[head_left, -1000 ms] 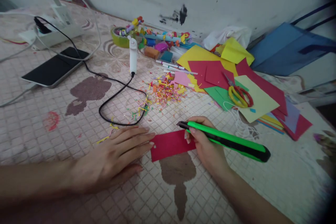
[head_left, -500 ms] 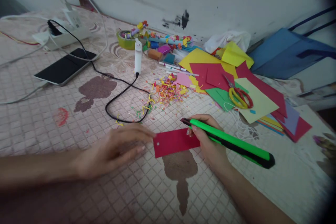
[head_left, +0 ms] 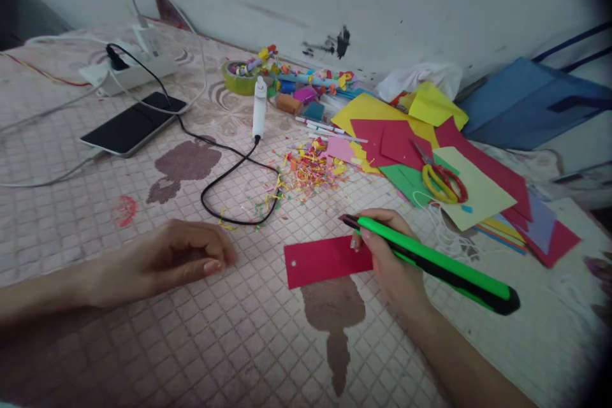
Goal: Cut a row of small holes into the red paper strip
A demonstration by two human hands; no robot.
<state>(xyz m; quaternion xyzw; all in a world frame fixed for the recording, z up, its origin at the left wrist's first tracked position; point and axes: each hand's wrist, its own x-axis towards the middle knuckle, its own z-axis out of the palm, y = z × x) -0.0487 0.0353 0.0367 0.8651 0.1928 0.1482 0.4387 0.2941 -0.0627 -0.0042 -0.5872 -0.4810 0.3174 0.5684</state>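
Observation:
A red paper strip with a small punched hole near its left end lies on the patterned tablecloth. My right hand rests at the strip's right end, covering part of it. In that hand is a green and black utility knife, held like a pen, its dark tip over the strip's upper edge and its handle slanting down to the right. My left hand is left of the strip, apart from it, with nothing in it. Its fingers are loosely curled and the thumb stands away from them.
Paper scraps and a white pen-like device with a black cable lie beyond the strip. Scissors and white string sit on coloured paper sheets to the right. At left are a tablet-like device and a power strip.
My left hand has moved left, off the strip's left end, and its fingers have curled. The right hand still holds the knife over the strip. The whole view has shifted slightly.

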